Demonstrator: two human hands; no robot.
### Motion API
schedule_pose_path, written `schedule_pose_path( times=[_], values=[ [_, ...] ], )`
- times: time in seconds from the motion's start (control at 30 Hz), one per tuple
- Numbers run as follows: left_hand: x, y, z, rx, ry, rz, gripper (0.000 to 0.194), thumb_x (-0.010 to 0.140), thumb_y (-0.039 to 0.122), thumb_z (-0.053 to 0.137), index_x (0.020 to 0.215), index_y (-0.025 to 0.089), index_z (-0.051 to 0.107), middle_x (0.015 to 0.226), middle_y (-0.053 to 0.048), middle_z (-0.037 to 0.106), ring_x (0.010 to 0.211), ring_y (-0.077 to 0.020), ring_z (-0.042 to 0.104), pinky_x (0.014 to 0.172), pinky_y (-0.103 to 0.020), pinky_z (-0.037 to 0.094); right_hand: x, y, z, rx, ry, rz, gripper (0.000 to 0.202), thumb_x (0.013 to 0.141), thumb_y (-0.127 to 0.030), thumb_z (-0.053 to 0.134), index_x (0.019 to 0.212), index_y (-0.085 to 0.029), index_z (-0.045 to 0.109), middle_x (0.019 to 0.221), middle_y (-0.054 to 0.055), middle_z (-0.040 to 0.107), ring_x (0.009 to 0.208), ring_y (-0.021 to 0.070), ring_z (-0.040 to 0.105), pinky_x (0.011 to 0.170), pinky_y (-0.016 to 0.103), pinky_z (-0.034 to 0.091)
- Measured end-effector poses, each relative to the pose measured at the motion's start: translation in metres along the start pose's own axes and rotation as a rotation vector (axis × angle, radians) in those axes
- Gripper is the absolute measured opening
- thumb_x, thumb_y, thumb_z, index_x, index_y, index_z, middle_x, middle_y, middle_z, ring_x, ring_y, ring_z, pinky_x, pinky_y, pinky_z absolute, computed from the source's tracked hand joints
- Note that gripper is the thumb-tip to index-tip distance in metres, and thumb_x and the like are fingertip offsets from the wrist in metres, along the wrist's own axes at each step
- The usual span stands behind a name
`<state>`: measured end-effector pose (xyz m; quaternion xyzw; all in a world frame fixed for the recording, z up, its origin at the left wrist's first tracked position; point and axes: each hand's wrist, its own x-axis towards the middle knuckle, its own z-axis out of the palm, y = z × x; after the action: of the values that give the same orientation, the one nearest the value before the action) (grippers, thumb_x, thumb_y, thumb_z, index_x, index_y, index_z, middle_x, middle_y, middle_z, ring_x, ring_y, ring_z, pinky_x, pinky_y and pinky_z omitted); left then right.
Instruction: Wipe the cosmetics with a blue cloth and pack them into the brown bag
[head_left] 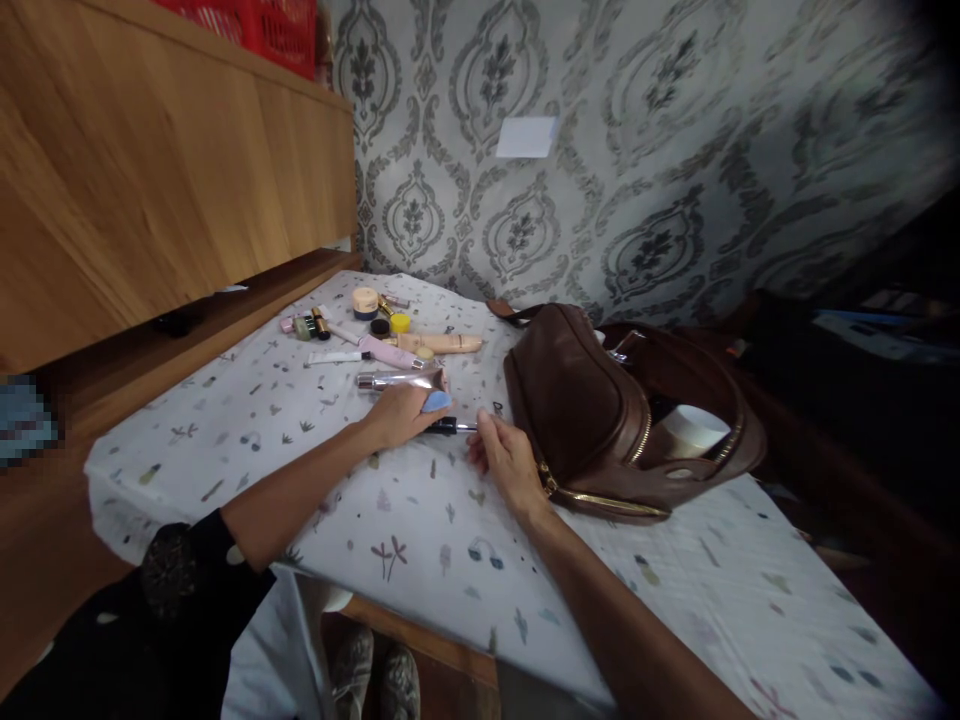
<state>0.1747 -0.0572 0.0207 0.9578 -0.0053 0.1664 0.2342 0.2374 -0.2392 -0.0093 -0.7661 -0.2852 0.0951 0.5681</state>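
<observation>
A slim black-and-silver makeup stick spans the gap between my hands, low over the table. My left hand is closed around its black end, most of which is hidden. At those fingertips shows a small light-blue piece, its kind unclear. The fingers of my right hand pinch the thin silver end. Just behind my left hand lies a shiny pinkish-silver tube. Close to the right of my right hand sits a brown leather bag, its zipped top open on a white roll-like item.
Cosmetics lie farther back: a pink tube, a beige tube, a white tube, a jar, a yellow-lidded pot and small bottles. A wooden cabinet overhangs the left; patterned wall stands behind the table.
</observation>
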Motion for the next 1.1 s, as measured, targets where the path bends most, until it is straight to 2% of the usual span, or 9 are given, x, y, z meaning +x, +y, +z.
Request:
schedule_pose_path(
  times=[0.07,0.17,0.23,0.3,0.37,0.43,0.53,0.77,1.1],
  values=[
    [0.0001,-0.0001,-0.0004,-0.011,-0.006,-0.017,0.037,0.097,0.046,0.042,0.091,0.018,0.066,0.086,-0.007,0.071,0.082,-0.0238,0.066,0.076,-0.031,0.045,-0.0004,-0.0005,0.0000,0.012,0.004,0.010,0.061,0.087,-0.076,0.037,0.065,-0.021,0.053,0.052,0.001,0.056,0.043,0.0141,0.050,0.046,0.028,0.040],
    [0.0003,0.0002,-0.0009,-0.027,-0.001,-0.010,0.033,0.096,0.045,0.046,0.096,0.019,0.066,0.093,-0.006,0.072,0.086,-0.0234,0.066,0.078,-0.030,0.045,-0.0003,-0.0030,0.0012,0.075,0.011,-0.008,0.050,0.079,-0.071,0.057,0.086,-0.022,0.057,0.065,0.001,0.060,0.052,0.0164,0.057,0.044,0.026,0.039],
    [0.0005,0.0006,-0.0008,-0.014,-0.007,-0.015,0.032,0.096,0.044,0.047,0.098,0.019,0.067,0.095,-0.007,0.072,0.089,-0.0240,0.066,0.080,-0.031,0.046,0.0000,-0.0048,0.0022,0.124,-0.002,-0.022,0.051,0.073,-0.066,0.066,0.097,-0.023,0.057,0.074,0.001,0.060,0.061,0.0181,0.061,0.044,0.025,0.039],
    [0.0004,0.0009,-0.0003,0.027,-0.019,-0.039,0.034,0.096,0.044,0.046,0.094,0.018,0.067,0.094,-0.008,0.072,0.090,-0.0256,0.066,0.080,-0.032,0.046,0.0000,-0.0057,0.0026,0.122,-0.020,-0.026,0.046,0.073,-0.063,0.067,0.092,-0.022,0.058,0.072,0.000,0.059,0.061,0.0170,0.058,0.044,0.025,0.038],
    [0.0002,0.0008,0.0005,0.065,-0.034,-0.050,0.036,0.096,0.045,0.046,0.091,0.017,0.068,0.093,-0.010,0.072,0.090,-0.0274,0.066,0.080,-0.034,0.046,-0.0004,-0.0057,0.0023,0.088,-0.035,-0.025,0.040,0.076,-0.062,0.065,0.081,-0.022,0.058,0.062,-0.002,0.055,0.052,0.0143,0.050,0.044,0.026,0.036],
    [-0.0002,-0.0002,0.0015,0.066,-0.041,-0.039,0.038,0.096,0.046,0.046,0.090,0.017,0.068,0.093,-0.011,0.072,0.090,-0.0277,0.066,0.080,-0.034,0.046,-0.0012,-0.0051,0.0016,0.060,-0.042,-0.024,0.041,0.078,-0.062,0.063,0.072,-0.023,0.054,0.053,-0.004,0.051,0.046,0.0125,0.044,0.044,0.026,0.034],
    [-0.0007,-0.0023,0.0029,0.009,-0.016,-0.025,0.040,0.096,0.049,0.045,0.091,0.017,0.068,0.091,-0.010,0.071,0.088,-0.0264,0.067,0.082,-0.034,0.046,-0.0020,-0.0041,0.0012,0.038,-0.047,-0.023,0.045,0.080,-0.065,0.060,0.065,-0.024,0.048,0.049,-0.004,0.049,0.043,0.0121,0.043,0.044,0.026,0.034],
    [-0.0015,-0.0009,0.0017,0.126,-0.048,-0.018,0.045,0.098,0.050,0.042,0.091,0.014,0.069,0.089,-0.012,0.072,0.087,-0.0267,0.066,0.080,-0.034,0.047,-0.0010,0.0004,0.0012,0.052,-0.089,-0.050,0.042,0.081,-0.065,0.060,0.082,-0.022,0.058,0.062,-0.001,0.057,0.051,0.0144,0.050,0.045,0.026,0.038],
    [-0.0026,-0.0001,0.0022,0.149,-0.048,0.040,0.044,0.099,0.048,0.041,0.091,0.015,0.068,0.089,-0.011,0.072,0.087,-0.0263,0.066,0.077,-0.034,0.046,-0.0034,-0.0070,0.0002,-0.112,-0.059,-0.094,0.049,0.086,-0.066,0.050,0.064,-0.023,0.047,0.049,-0.004,0.049,0.045,0.0121,0.045,0.047,0.026,0.036]
  ],
)
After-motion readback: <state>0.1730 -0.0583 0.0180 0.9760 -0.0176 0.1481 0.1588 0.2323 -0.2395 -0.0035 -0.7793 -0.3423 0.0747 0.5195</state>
